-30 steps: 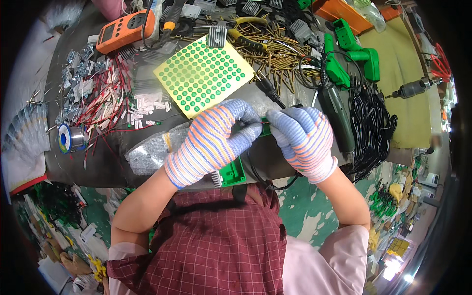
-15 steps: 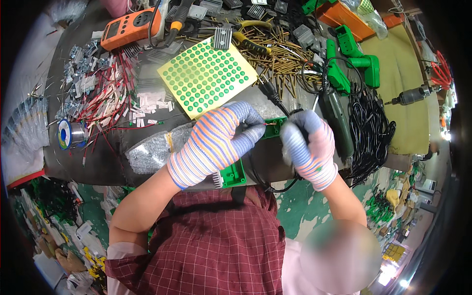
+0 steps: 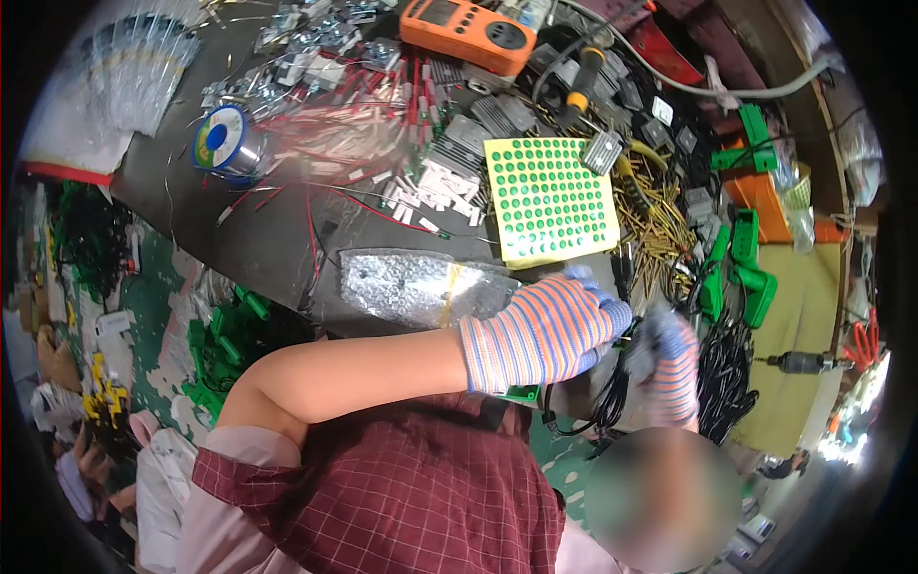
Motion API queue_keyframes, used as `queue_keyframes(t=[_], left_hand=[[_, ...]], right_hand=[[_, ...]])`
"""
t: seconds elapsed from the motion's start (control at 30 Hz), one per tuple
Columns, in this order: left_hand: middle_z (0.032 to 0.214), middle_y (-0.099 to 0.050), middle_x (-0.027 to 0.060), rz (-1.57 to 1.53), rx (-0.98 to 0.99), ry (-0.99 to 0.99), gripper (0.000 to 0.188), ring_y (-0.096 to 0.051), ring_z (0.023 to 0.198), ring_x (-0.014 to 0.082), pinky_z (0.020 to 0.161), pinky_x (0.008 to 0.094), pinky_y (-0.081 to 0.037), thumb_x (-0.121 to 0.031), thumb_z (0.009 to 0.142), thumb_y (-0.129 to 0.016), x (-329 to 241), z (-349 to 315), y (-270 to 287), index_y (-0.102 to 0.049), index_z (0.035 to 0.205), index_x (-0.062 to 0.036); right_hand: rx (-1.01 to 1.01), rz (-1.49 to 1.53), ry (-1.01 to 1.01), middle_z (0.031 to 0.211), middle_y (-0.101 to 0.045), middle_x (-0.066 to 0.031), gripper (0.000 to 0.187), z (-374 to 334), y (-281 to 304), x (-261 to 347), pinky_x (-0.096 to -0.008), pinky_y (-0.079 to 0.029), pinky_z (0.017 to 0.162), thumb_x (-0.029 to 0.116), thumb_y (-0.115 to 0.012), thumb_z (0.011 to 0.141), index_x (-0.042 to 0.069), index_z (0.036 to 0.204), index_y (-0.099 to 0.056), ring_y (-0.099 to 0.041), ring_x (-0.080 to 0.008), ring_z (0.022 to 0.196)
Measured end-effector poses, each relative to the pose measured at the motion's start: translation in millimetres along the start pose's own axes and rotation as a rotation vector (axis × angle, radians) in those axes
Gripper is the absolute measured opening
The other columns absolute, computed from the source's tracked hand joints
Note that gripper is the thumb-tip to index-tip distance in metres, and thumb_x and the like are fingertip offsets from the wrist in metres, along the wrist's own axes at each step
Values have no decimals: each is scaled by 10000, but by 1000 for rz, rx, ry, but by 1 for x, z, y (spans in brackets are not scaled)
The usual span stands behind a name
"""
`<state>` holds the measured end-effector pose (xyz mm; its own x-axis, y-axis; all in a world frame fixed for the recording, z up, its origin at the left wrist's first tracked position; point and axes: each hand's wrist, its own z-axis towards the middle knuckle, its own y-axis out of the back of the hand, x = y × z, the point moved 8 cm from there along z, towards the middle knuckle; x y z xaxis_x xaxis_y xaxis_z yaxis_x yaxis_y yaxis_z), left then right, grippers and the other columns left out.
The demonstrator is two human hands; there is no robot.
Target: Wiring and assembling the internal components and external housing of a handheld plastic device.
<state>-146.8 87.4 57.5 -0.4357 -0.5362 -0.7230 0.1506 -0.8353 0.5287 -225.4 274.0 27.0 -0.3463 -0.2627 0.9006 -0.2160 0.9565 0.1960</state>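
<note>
Much of the work looks undone, judging by the loose heap of thin red wires with white tips [image 3: 335, 134] and the scattered long brass-coloured screws [image 3: 655, 253]; the flat yellow sheet of round green stickers [image 3: 550, 191] seems largely full. What is finished cannot be told, since the small green plastic part [image 3: 523, 392] shows only as a sliver below the left hand [image 3: 550, 335], at the near edge of the dark grey worktop [image 3: 273, 251]. That hand, in a striped knit glove, points rightward from a bent elbow, its forearm nearly level, fingers curled in toward the thumb; whether they grip anything is hidden. The right hand [image 3: 672, 359], gloved alike, is raised beside the bundled black cords [image 3: 725, 383], too blurred to tell its finger opening or any hold.
</note>
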Motion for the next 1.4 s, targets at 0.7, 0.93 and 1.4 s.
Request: queue_keyframes(t=[0.7, 0.93, 1.4], left_hand=[[910, -685, 149, -1, -46, 18, 249, -667, 800, 358, 717, 457, -543, -179, 822, -533, 7, -8, 2, -652, 1020, -85], [993, -680, 163, -45, 8, 28, 307, -644, 934, 377, 846, 462, -515, -156, 797, -571, 8, -3, 5, -647, 1080, -64], [811, -668, 155, -163, 77, 251, 174, -648, 783, 364, 716, 450, -515, -223, 840, -661, 19, 4, 9, -661, 913, -64]], right_hand=[[848, -1315, 1256, 896, -655, -140, 181, -14, -301, 84, -453, -510, 777, 201, -694, 797, 92, 941, -683, -646, -342, 886], [843, -1479, 1405, 917, -646, -112, 199, -19, -330, 81, -428, -516, 769, 136, -685, 735, 97, 929, -674, -642, -319, 928], [261, -111, 479, 886, -668, -33, 161, -17, -89, 122, -236, -493, 734, 34, -679, 877, 17, 1034, -649, -614, -90, 803]])
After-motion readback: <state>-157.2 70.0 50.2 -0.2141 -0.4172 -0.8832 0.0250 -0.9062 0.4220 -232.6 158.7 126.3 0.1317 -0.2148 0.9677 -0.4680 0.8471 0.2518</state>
